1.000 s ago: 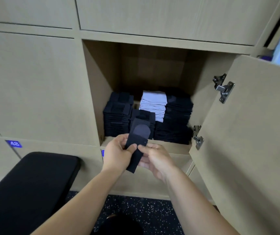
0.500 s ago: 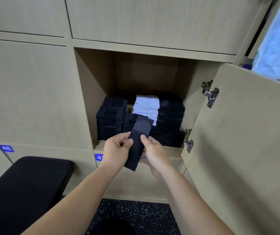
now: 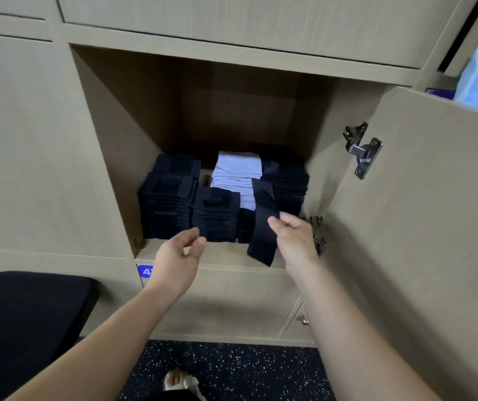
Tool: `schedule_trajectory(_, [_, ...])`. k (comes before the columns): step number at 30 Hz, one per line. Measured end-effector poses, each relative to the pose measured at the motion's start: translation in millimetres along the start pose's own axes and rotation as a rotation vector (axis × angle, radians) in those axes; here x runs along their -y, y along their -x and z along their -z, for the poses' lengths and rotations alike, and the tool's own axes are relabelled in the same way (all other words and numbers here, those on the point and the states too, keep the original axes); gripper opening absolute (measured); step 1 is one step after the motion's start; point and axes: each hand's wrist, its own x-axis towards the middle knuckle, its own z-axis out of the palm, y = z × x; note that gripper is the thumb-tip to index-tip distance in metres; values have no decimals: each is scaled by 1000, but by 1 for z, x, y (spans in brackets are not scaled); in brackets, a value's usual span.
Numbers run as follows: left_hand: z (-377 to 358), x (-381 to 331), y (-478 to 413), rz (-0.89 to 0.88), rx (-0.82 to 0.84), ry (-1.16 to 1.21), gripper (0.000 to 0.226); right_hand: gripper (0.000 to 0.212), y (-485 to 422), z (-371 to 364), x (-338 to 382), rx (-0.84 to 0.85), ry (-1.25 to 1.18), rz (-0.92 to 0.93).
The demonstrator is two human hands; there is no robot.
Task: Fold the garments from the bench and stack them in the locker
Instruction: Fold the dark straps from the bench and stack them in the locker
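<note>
One garment (image 3: 263, 224), right hand (image 3: 293, 239) pinching, left (image 3: 178, 259) relaxed

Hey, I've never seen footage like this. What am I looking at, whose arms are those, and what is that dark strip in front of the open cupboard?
There is no machine here. A person wears a camera on the head, so this view looks forward and down along their own bare arms. They face an open locker, its door swung out to the right. Inside stand stacks of dark folded garments and one light stack. The right hand pinches a dark folded garment in front of the opening. The left hand is relaxed and holds nothing. The black padded bench is at lower left.
</note>
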Motion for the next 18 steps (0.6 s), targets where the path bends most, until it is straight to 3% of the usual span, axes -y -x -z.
schedule_trajectory(3, [-8,15,-17,8,26,-65,51,29,-37,10,2,-113,339,190])
schedule_trajectory(8, [-19,38,-41,-88,66,-373,57,38,-86,13,-4,-255,910,386])
schedule_trajectory(16, [-35,61,-60,-225,96,-611,65,43,-123,3,-53,-198,1124,665])
schedule_trajectory(18, [-36,64,-61,-226,127,-647,78,48,-123,-1,-69,-184,1142,698])
